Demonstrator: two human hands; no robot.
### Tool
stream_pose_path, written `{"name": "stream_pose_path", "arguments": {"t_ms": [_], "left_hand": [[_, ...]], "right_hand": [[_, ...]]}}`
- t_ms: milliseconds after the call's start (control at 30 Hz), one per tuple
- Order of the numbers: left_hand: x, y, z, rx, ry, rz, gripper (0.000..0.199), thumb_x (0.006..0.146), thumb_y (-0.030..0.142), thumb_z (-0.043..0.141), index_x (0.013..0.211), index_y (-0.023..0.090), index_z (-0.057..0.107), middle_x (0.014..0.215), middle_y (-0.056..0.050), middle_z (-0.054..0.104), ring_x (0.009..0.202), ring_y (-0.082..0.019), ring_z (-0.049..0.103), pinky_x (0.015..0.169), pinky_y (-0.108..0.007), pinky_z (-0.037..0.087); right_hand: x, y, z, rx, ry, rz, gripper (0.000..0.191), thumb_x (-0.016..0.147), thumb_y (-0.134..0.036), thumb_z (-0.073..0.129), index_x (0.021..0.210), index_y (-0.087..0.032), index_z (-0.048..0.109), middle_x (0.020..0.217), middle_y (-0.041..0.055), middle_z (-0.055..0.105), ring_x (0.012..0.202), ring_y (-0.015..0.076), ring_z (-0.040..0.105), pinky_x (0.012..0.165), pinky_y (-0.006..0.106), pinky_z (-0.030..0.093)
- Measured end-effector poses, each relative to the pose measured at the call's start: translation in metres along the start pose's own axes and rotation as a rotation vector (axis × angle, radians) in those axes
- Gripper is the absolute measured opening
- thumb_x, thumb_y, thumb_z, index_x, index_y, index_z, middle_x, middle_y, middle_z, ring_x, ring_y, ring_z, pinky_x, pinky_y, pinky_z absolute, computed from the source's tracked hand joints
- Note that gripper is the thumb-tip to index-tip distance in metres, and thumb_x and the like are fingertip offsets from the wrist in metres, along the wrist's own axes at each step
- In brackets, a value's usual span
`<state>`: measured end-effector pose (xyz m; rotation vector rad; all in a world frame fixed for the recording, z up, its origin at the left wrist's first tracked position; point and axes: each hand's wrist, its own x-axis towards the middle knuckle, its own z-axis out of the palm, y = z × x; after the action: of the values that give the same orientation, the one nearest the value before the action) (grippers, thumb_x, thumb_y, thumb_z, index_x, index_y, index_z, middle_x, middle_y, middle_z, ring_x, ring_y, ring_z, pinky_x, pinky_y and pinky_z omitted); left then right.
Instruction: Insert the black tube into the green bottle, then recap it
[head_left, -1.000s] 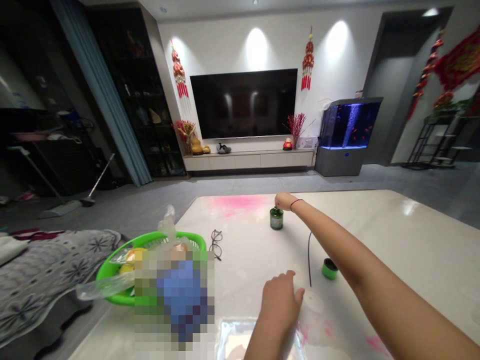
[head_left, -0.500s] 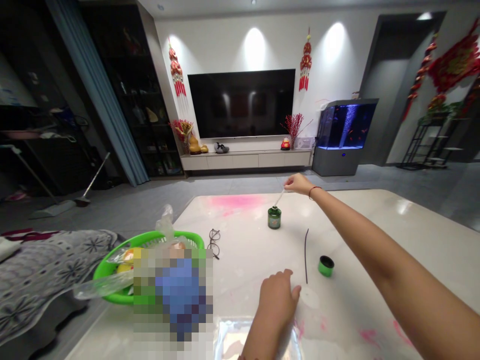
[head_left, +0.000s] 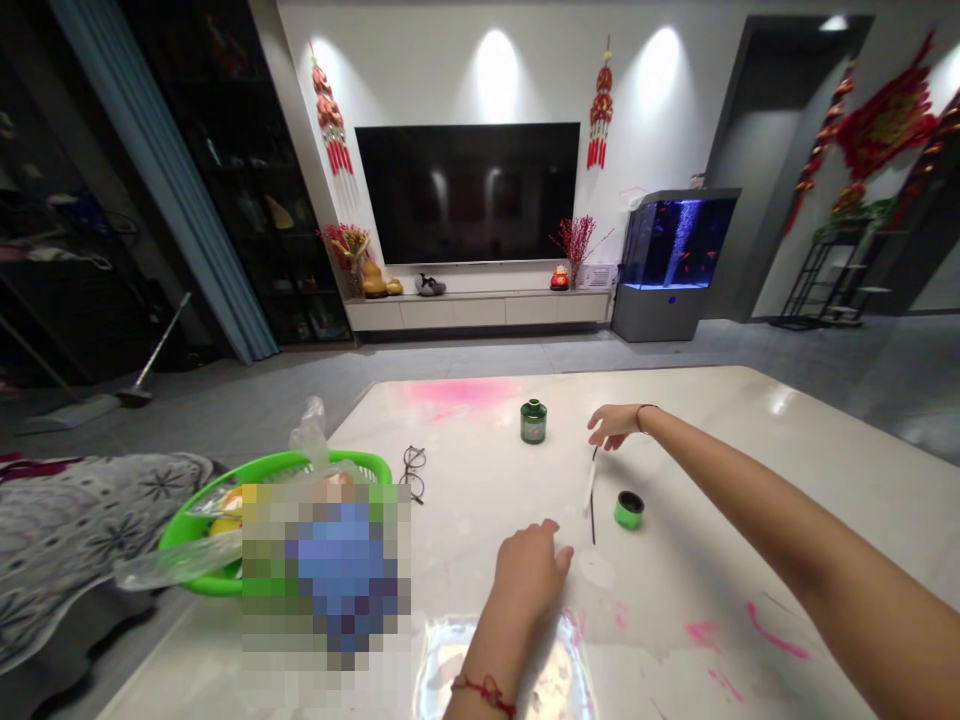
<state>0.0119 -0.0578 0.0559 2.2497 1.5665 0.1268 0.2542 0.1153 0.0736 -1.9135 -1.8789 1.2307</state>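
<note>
My right hand (head_left: 616, 426) hovers above the far right of the table, fingers apart and pointing left. Just below its fingertips a thin white stick (head_left: 589, 487) is beside a slim black stick (head_left: 593, 520). Whether the fingertips still touch the white stick is hard to see. A small green glass bottle (head_left: 533, 424) stands upright to the left of this hand, its neck bare. The round green cap (head_left: 629, 511) sits nearer me, hollow side up. My left hand (head_left: 531, 568) rests on the table, thumb apart from the index finger, holding nothing visible.
On the left stands a green basket (head_left: 180, 530) with plastic-wrapped items, partly pixelated. Glasses (head_left: 412, 474) lie beside it. A shiny, clear-edged sheet (head_left: 439, 640) lies under my left forearm. Pink stains (head_left: 461, 391) mark the white table (head_left: 480, 470).
My right hand has moved away from the bottle's mouth, rightward and nearer me. The white stick has left the bottle and is now beside the black stick. My left hand stays put; the view shifted slightly.
</note>
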Motion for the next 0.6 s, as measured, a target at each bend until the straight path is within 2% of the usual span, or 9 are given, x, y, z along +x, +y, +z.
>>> {"name": "stream_pose_path", "arguments": {"t_ms": [67, 133, 233, 300, 367, 467, 600], "left_hand": [[0.0, -0.001, 0.0, 0.001, 0.004, -0.004, 0.041, 0.082, 0.035, 0.038, 0.117, 0.018, 0.052, 0.106, -0.009, 0.063, 0.095, -0.022, 0.057, 0.081, -0.032, 0.041], [0.001, -0.002, 0.0, -0.004, 0.013, -0.002, 0.041, 0.082, 0.035, 0.037, 0.117, 0.018, 0.051, 0.106, -0.009, 0.063, 0.095, -0.022, 0.057, 0.081, -0.032, 0.041], [0.002, -0.004, 0.0, -0.008, 0.01, -0.006, 0.041, 0.082, 0.035, 0.037, 0.117, 0.018, 0.051, 0.107, -0.009, 0.062, 0.095, -0.022, 0.057, 0.082, -0.032, 0.041], [0.002, -0.005, 0.001, -0.007, 0.003, -0.014, 0.041, 0.082, 0.035, 0.037, 0.117, 0.018, 0.051, 0.107, -0.01, 0.062, 0.096, -0.023, 0.057, 0.082, -0.032, 0.041], [0.002, -0.005, 0.0, -0.008, -0.001, -0.018, 0.042, 0.082, 0.035, 0.037, 0.117, 0.018, 0.051, 0.106, -0.01, 0.063, 0.096, -0.023, 0.057, 0.083, -0.033, 0.041], [0.0, -0.005, 0.0, -0.015, -0.001, -0.019, 0.042, 0.082, 0.036, 0.037, 0.117, 0.018, 0.051, 0.106, -0.01, 0.063, 0.096, -0.024, 0.057, 0.083, -0.034, 0.041], [-0.002, -0.004, -0.002, -0.022, -0.001, -0.025, 0.042, 0.082, 0.035, 0.037, 0.118, 0.018, 0.051, 0.106, -0.01, 0.063, 0.097, -0.024, 0.057, 0.083, -0.034, 0.041]], "right_hand": [[0.012, -0.008, 0.004, 0.011, 0.052, -0.028, 0.075, 0.056, -0.027, 0.074, 0.121, -0.006, 0.044, 0.088, 0.0147, 0.067, 0.071, 0.0195, 0.066, 0.064, 0.031, 0.054], [0.025, -0.021, 0.009, 0.012, 0.127, -0.081, 0.089, 0.056, -0.03, 0.075, 0.131, -0.009, 0.031, 0.101, 0.0169, 0.064, 0.083, 0.021, 0.064, 0.072, 0.032, 0.052], [0.042, -0.042, 0.023, 0.002, 0.274, -0.187, 0.101, 0.054, -0.032, 0.077, 0.136, -0.012, 0.02, 0.124, 0.0224, 0.048, 0.108, 0.0234, 0.053, 0.088, 0.032, 0.043], [0.052, -0.054, 0.036, -0.003, 0.346, -0.24, 0.106, 0.051, -0.034, 0.077, 0.136, -0.011, 0.017, 0.129, 0.0221, 0.042, 0.116, 0.0248, 0.046, 0.093, 0.031, 0.039], [0.062, -0.063, 0.049, -0.004, 0.41, -0.261, 0.107, 0.05, -0.036, 0.077, 0.136, -0.011, 0.017, 0.131, 0.0215, 0.039, 0.119, 0.026, 0.042, 0.094, 0.032, 0.038], [0.075, -0.067, 0.067, 0.0, 0.481, -0.244, 0.102, 0.05, -0.035, 0.076, 0.133, -0.01, 0.022, 0.128, 0.0214, 0.042, 0.114, 0.0264, 0.047, 0.09, 0.032, 0.04], [0.084, -0.062, 0.078, 0.002, 0.553, -0.209, 0.083, 0.053, -0.025, 0.072, 0.125, -0.011, 0.033, 0.118, 0.0173, 0.051, 0.104, 0.0248, 0.054, 0.082, 0.03, 0.045]]}}
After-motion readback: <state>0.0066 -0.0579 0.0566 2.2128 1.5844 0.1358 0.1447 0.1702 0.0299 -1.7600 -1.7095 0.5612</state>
